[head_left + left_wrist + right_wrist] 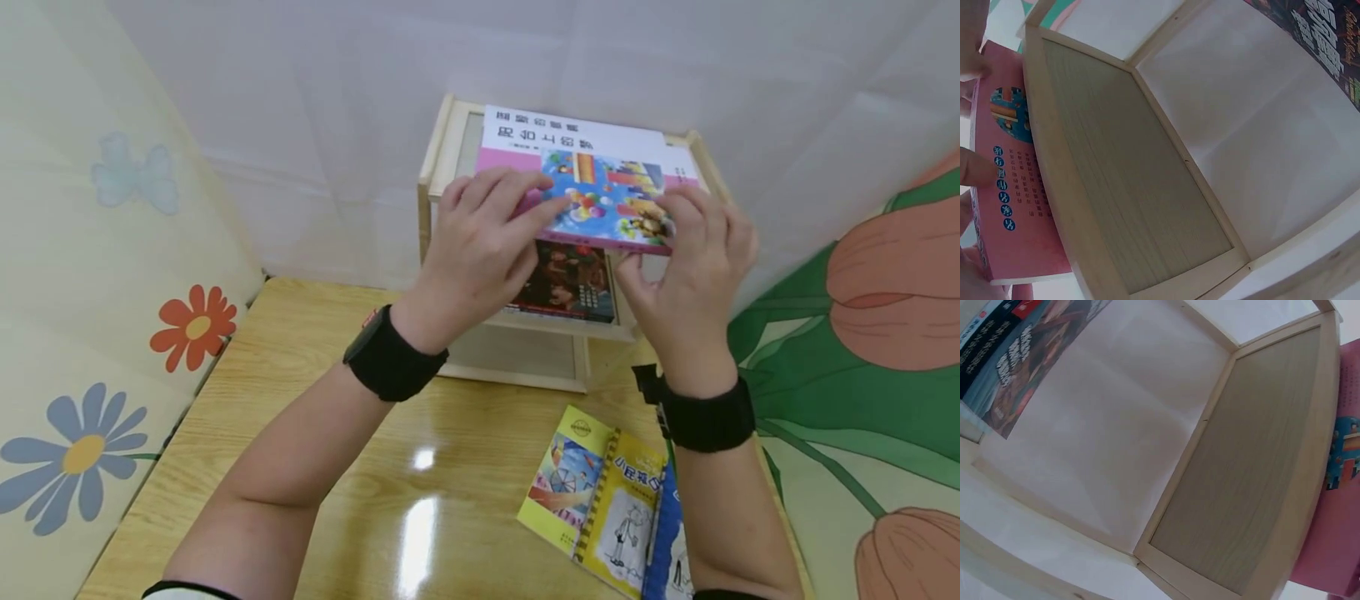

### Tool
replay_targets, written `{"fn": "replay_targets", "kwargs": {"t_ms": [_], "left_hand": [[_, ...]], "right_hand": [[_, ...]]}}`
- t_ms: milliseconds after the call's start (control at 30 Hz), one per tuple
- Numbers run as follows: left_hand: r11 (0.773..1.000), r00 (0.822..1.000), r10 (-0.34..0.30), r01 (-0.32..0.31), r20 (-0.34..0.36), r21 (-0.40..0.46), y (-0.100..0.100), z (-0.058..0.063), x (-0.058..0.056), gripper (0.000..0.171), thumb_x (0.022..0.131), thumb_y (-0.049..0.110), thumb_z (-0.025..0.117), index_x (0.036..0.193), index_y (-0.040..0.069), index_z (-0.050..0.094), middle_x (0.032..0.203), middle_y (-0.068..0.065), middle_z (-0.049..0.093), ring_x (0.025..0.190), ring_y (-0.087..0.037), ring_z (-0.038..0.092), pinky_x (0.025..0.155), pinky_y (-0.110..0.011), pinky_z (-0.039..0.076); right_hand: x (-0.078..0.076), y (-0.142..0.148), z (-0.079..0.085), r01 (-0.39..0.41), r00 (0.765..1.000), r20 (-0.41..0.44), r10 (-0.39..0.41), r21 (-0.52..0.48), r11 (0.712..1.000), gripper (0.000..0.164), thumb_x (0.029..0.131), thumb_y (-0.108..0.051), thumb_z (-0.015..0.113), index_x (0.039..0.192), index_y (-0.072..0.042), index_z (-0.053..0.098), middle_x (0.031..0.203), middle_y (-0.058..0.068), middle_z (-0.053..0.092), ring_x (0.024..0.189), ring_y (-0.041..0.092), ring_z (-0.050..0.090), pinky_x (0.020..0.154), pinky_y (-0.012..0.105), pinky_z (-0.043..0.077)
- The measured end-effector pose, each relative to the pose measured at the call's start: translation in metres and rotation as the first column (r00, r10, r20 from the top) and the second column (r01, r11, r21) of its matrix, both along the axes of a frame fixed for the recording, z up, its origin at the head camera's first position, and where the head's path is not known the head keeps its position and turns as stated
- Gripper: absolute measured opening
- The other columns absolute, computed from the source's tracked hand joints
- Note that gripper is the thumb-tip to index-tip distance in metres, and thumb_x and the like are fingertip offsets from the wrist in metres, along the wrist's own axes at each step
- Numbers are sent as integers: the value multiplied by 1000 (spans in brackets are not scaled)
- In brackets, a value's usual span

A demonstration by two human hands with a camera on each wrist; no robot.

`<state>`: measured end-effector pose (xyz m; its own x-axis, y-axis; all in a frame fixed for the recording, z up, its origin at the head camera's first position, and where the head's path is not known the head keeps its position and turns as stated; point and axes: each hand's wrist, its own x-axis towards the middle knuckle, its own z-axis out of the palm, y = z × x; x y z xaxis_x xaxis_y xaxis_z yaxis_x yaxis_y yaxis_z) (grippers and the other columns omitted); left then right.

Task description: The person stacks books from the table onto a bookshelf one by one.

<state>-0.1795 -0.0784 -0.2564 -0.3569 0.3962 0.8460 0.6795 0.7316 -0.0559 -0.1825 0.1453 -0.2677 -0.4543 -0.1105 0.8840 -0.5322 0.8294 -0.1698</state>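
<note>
Over the top board of a small wooden shelf [444, 154], a pink and white book [611, 179] with a colourful picture on its cover lies slightly tilted. My left hand [483, 242] grips its near left part, fingers on the cover. At the near right corner my right hand [693, 258] pinches it, fingers above and thumb below. In the left wrist view the book's pink back cover [1019, 206] projects past the edge of the top board [1129, 162], with a thumb against it. Right wrist view: the same pink cover [1329, 537] shows at the far right.
Dark-covered books [570, 283] lie on the shelf's middle level. On the wooden table [360, 500] in front are a yellow-green book [562, 487], a yellow book [618, 525] and a blue book [669, 550], overlapping. A white curtain [337, 167] hangs behind; flowered panels flank both sides.
</note>
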Motion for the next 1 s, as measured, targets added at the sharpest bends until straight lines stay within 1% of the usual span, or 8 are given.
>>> {"fn": "replay_targets", "kwargs": {"t_ms": [100, 200, 267, 367, 567, 800, 900, 1000], "left_hand": [[1000, 1000, -22, 22, 1, 13, -2, 1, 3, 32, 90, 16, 53, 118, 13, 68, 112, -9, 60, 108, -27, 48, 92, -43, 35], [998, 998, -44, 46, -45, 37, -5, -1, 7, 28, 92, 18, 54, 115, 12, 69, 107, -7, 65, 106, -27, 51, 92, -42, 37], [997, 996, -54, 58, -75, 57, -6, -3, 8, 25, 94, 17, 54, 112, 11, 70, 106, -7, 68, 107, -27, 53, 91, -42, 39], [993, 994, -64, 73, -91, 90, -5, -5, 9, 23, 96, 15, 53, 107, 9, 72, 106, -8, 70, 108, -27, 57, 92, -39, 42], [993, 993, -52, 63, -110, 98, -3, -11, 9, 21, 95, 12, 55, 105, 3, 72, 109, -11, 70, 108, -26, 61, 100, -33, 44], [996, 993, -22, 32, -115, 83, -2, -16, 9, 25, 97, 10, 52, 113, 3, 69, 115, -11, 68, 113, -25, 60, 104, -34, 42], [998, 996, 7, -2, -84, 62, -2, -17, 7, 27, 98, 11, 50, 119, 4, 66, 122, -10, 65, 120, -25, 56, 108, -37, 38], [999, 999, 47, -47, -12, 24, -2, -18, 4, 33, 98, 14, 51, 128, 5, 60, 131, -10, 59, 130, -25, 48, 113, -40, 30]], "right_hand": [[3, -2, -2, -49, 994, -96, 44, -43, 998, 31, 82, -26, 56, 101, -2, 59, 112, 14, 60, 103, 34, 45, 96, 39, 26], [4, -5, -6, -92, 975, -209, 71, -91, 992, 20, 82, -18, 58, 88, 0, 63, 101, 14, 65, 94, 35, 50, 91, 40, 31], [4, -6, -8, -108, 963, -257, 76, -116, 987, 17, 83, -14, 58, 84, 1, 66, 98, 12, 69, 92, 35, 53, 89, 40, 34], [3, -7, -9, -130, 950, -302, 83, -138, 982, 15, 84, -10, 59, 84, 0, 70, 98, 10, 72, 91, 33, 56, 88, 41, 38], [3, -8, -17, -167, 933, -337, 128, -89, 982, 11, 82, -6, 67, 90, 0, 71, 101, 13, 71, 96, 33, 59, 91, 40, 44], [1, -7, -17, -179, 939, -312, 147, -75, 981, 15, 83, -4, 70, 98, 0, 73, 105, 13, 70, 102, 32, 59, 95, 38, 46], [-3, -7, -15, -176, 940, -309, 144, -76, 981, 17, 84, -4, 69, 100, -3, 74, 106, 13, 70, 103, 31, 60, 96, 38, 47], [-9, -8, -14, -161, 951, -277, 135, -74, 984, 18, 88, -7, 66, 104, -6, 74, 108, 12, 70, 105, 30, 60, 97, 37, 46]]}}
